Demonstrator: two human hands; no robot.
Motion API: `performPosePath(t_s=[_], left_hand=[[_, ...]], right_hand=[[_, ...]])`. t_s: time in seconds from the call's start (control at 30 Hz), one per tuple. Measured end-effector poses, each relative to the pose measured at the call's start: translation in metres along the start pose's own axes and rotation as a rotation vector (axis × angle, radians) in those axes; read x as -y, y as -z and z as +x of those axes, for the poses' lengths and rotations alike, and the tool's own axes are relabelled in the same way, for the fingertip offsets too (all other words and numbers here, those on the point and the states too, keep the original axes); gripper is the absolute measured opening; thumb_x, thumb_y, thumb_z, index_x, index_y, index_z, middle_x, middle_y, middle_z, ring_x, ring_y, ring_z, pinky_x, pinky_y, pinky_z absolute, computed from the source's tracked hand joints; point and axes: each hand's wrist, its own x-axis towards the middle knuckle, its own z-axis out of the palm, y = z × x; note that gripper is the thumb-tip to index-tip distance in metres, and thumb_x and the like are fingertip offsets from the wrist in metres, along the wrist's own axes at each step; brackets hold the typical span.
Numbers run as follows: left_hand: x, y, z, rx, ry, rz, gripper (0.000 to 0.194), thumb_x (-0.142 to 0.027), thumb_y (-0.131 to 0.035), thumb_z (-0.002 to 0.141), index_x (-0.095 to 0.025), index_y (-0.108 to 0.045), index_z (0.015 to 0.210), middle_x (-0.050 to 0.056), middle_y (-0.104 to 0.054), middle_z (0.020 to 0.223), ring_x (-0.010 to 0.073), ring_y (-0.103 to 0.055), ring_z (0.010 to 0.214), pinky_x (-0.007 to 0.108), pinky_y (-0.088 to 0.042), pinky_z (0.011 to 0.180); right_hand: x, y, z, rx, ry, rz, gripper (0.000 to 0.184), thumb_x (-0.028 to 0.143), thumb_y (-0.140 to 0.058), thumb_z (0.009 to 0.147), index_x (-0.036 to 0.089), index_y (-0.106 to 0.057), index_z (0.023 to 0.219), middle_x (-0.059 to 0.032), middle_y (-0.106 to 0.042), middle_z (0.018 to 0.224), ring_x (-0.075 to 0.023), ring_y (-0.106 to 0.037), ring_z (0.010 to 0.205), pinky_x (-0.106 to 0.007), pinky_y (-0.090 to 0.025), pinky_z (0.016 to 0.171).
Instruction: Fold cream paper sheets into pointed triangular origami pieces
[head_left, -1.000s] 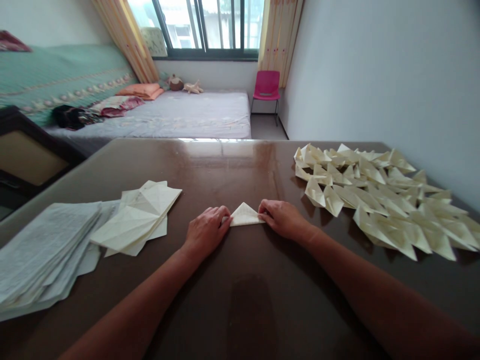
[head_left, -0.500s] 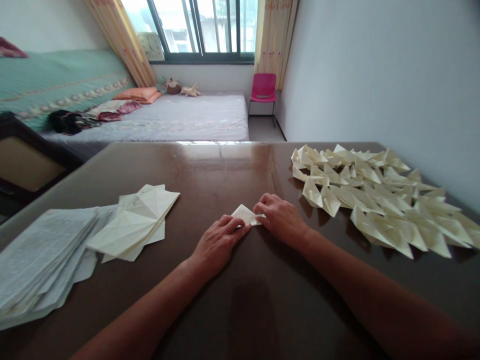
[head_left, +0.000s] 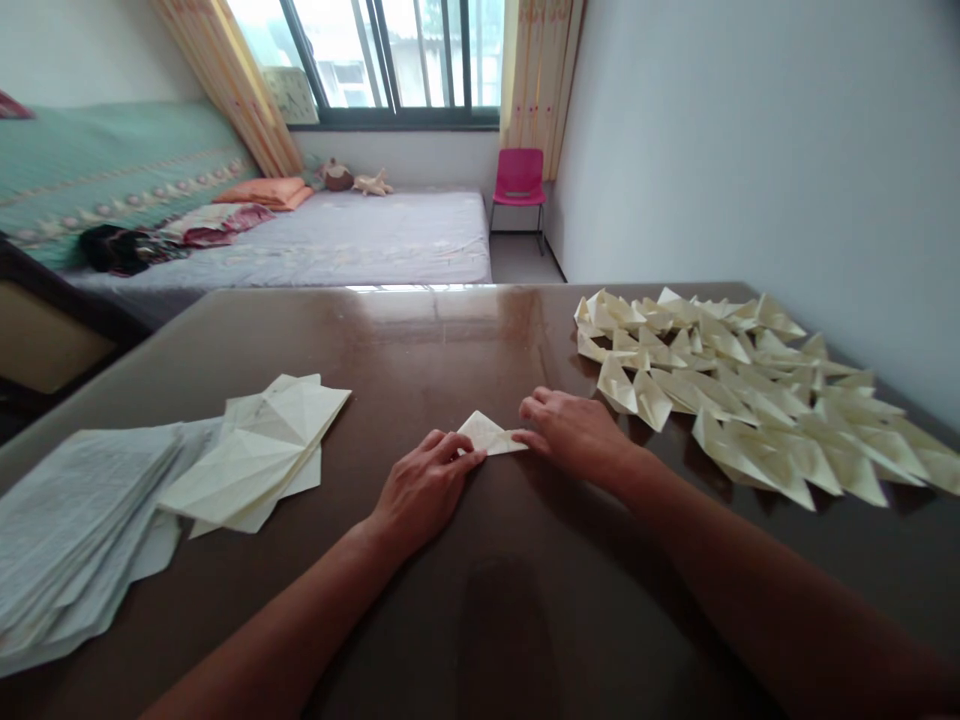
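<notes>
Small folded paper (head_left: 481, 430) lies on worktop (head_left: 405, 370), between two hands. Left hand (head_left: 426, 485) is closed on its left end. Right hand (head_left: 577, 432) touches right tip by thumb, fingers apart from thumb. Creased sheets (head_left: 262, 440) lie well left.

Folded paper (head_left: 482, 430) is cream, tabletop (head_left: 390, 360) brown, chair (head_left: 519, 178) magenta, bedsheet (head_left: 390, 230) pale lilac, and right-hand curtain (head_left: 529, 80) yellow with reddish dots.
</notes>
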Motion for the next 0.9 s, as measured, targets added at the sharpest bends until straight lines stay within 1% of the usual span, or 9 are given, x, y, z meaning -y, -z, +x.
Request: performPosePath(t_s=[0.07,0.13,0.27,0.37,0.47,0.57,0.63,0.77,0.9], left_hand=[[0.001,-0.001,0.001,-0.012,0.030,-0.007,0.030,-0.023,-0.040,0.095,-0.025,-0.062,0.115,0.004,-0.062,0.108,0.0173,-0.053,0.092,0.030,-0.050,0.081],[0.000,-0.003,0.001,-0.040,0.059,0.006,0.030,-0.025,-0.038,0.096,-0.021,-0.059,0.118,0.006,-0.060,0.115,0.0178,-0.054,0.099,0.031,-0.050,0.085],[-0.003,-0.003,0.000,-0.109,0.074,0.096,0.037,-0.029,-0.040,0.096,-0.019,-0.048,0.131,0.008,-0.055,0.128,0.0197,-0.052,0.111,0.031,-0.048,0.092],[-0.005,-0.001,-0.002,-0.068,0.087,0.172,0.034,-0.030,-0.041,0.096,-0.023,-0.050,0.128,0.006,-0.061,0.118,0.0185,-0.055,0.102,0.027,-0.049,0.079],[-0.005,0.001,-0.004,0.007,0.083,0.217,0.024,-0.029,-0.042,0.096,-0.027,-0.060,0.112,0.002,-0.065,0.098,0.0163,-0.057,0.090,0.024,-0.045,0.063],[-0.003,0.002,-0.006,0.014,0.033,0.252,0.020,-0.026,-0.045,0.095,-0.026,-0.062,0.106,0.001,-0.064,0.090,0.0153,-0.057,0.084,0.024,-0.041,0.059],[-0.003,0.001,-0.007,-0.015,-0.005,0.276,0.019,-0.024,-0.047,0.094,-0.024,-0.061,0.108,0.001,-0.064,0.089,0.0150,-0.057,0.081,0.025,-0.041,0.059],[-0.003,0.000,-0.009,-0.050,-0.071,0.308,0.020,-0.020,-0.049,0.092,-0.021,-0.061,0.109,0.002,-0.063,0.088,0.0155,-0.057,0.080,0.027,-0.041,0.060],[-0.004,0.001,-0.009,-0.045,-0.056,0.286,0.021,-0.019,-0.048,0.092,-0.021,-0.061,0.109,0.003,-0.062,0.089,0.0155,-0.056,0.081,0.026,-0.041,0.060]], right_hand=[[-0.009,-0.010,0.008,0.070,0.027,0.159,0.028,0.048,-0.059,0.084,0.022,-0.064,0.093,-0.0033,-0.064,0.096,-0.0150,-0.060,0.078,-0.023,-0.037,0.062],[-0.013,-0.020,0.013,0.097,0.042,0.291,0.020,0.040,-0.065,0.081,0.022,-0.064,0.088,-0.0005,-0.064,0.090,-0.0127,-0.058,0.075,-0.022,-0.036,0.063],[-0.007,-0.028,0.014,0.004,0.143,0.435,0.007,0.025,-0.060,0.084,0.021,-0.065,0.082,0.0007,-0.062,0.087,-0.0109,-0.056,0.075,-0.021,-0.036,0.066],[0.000,-0.028,0.011,-0.051,0.268,0.431,0.014,0.021,-0.053,0.088,0.021,-0.065,0.081,-0.0007,-0.061,0.091,-0.0116,-0.056,0.082,-0.022,-0.036,0.070],[0.001,-0.030,0.012,-0.099,0.178,0.421,0.006,0.025,-0.059,0.084,0.020,-0.062,0.088,-0.0008,-0.061,0.093,-0.0112,-0.055,0.079,-0.022,-0.035,0.066],[-0.004,-0.036,0.015,-0.071,0.011,0.453,0.033,0.036,-0.072,0.072,0.020,-0.059,0.098,0.0001,-0.061,0.090,-0.0103,-0.052,0.068,-0.021,-0.033,0.058],[-0.007,-0.038,0.017,-0.031,-0.010,0.465,0.042,0.041,-0.076,0.067,0.020,-0.060,0.100,0.0003,-0.061,0.089,-0.0105,-0.052,0.067,-0.021,-0.033,0.057],[-0.007,-0.039,0.018,-0.012,0.002,0.478,0.030,0.035,-0.074,0.069,0.021,-0.065,0.094,0.0010,-0.063,0.087,-0.0100,-0.053,0.068,-0.021,-0.034,0.058],[-0.005,-0.039,0.017,0.002,0.004,0.526,0.020,0.030,-0.071,0.070,0.021,-0.067,0.087,0.0023,-0.064,0.081,-0.0100,-0.055,0.067,-0.021,-0.034,0.057]])
